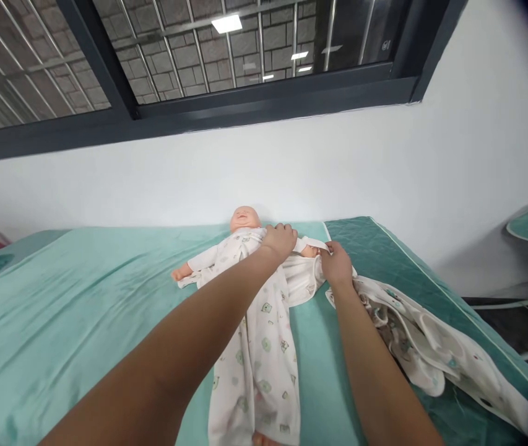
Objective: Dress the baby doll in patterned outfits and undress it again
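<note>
A baby doll (245, 217) lies on its back, dressed in a white romper (266, 347) with small green animal prints. My left hand (282, 240) rests at the doll's shoulder on my right, its fingers curled closed over the cloth; the fingertips are hidden. My right hand (337, 265) pinches the edge of a white sleeve (315, 243), drawn out beside the doll's small hand (309, 251). Below that sleeve, a loose printed flap of cloth (301, 282) spreads sideways. The doll's other hand (181, 272) lies out to the left, and a foot (264, 440) shows at the bottom.
Light green sheet (106, 297) covers the bed, with a darker green quilted pad (361, 241) at right. A crumpled white printed garment (431, 341) lies beside my right forearm. Behind are a white wall (291, 167) and a dark-framed window (264, 99) with bars.
</note>
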Demonstrator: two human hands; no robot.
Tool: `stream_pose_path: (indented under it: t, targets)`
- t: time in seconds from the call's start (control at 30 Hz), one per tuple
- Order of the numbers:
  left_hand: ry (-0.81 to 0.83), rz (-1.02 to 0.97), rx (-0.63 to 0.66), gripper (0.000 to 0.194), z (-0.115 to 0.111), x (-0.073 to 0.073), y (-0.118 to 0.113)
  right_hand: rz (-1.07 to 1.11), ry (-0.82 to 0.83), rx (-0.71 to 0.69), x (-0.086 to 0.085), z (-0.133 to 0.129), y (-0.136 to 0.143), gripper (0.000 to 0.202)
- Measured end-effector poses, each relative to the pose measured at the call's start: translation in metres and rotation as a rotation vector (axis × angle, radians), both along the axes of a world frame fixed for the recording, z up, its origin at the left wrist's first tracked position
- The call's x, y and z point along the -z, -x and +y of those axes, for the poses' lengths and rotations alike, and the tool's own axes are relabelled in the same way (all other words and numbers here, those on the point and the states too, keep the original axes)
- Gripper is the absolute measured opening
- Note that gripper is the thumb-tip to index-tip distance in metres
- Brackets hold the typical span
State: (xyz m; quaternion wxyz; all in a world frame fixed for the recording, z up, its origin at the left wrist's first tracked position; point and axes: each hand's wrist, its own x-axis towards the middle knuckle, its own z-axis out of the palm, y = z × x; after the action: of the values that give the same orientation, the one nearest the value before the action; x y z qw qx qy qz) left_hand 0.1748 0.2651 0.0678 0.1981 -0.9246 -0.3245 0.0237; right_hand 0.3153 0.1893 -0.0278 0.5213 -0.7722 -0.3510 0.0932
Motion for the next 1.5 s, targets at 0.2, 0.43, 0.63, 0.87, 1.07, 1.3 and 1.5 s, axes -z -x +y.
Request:
stream_pose_path:
  t: [0.2, 0.43, 0.63, 0.87, 1.07, 1.3, 1.5]
  targets:
    - [-0.029, 0.016, -0.035, 0.039, 0.003, -0.005, 0.014, 0.225, -0.239, -0.048, 0.001, -0.002, -0.004, 0.027]
    - [-0.009, 0.033, 0.004, 0.04, -0.001, -0.002, 0.015, 0.617, -0.469, -0.126, -0.001, -0.001, -0.009, 0.043]
    - [0.012, 0.022, 0.015, 0.041, -0.005, -0.009, 0.022, 0.839, -0.493, -0.164, -0.007, 0.001, -0.008, 0.037]
    - [0.063, 0.011, -0.008, 0.039, -0.005, -0.001, 0.009, 0.744, -0.587, 0.004, -0.023, -0.009, 0.005, 0.031]
    - [0.124, -0.018, 0.045, 0.036, -0.019, 0.002, -0.004, 0.029, -0.623, -0.097, -0.04, -0.027, 0.064, 0.027]
    - [0.245, -0.539, -0.017, 0.03, -0.012, -0.016, 0.099, 0.359, -0.466, -0.529, -0.027, -0.017, 0.105, 0.036]
    - [0.553, -1.265, -0.119, 0.031, -0.001, 0.027, 0.17, 0.214, -0.314, -0.744, -0.028, -0.018, 0.132, 0.048]
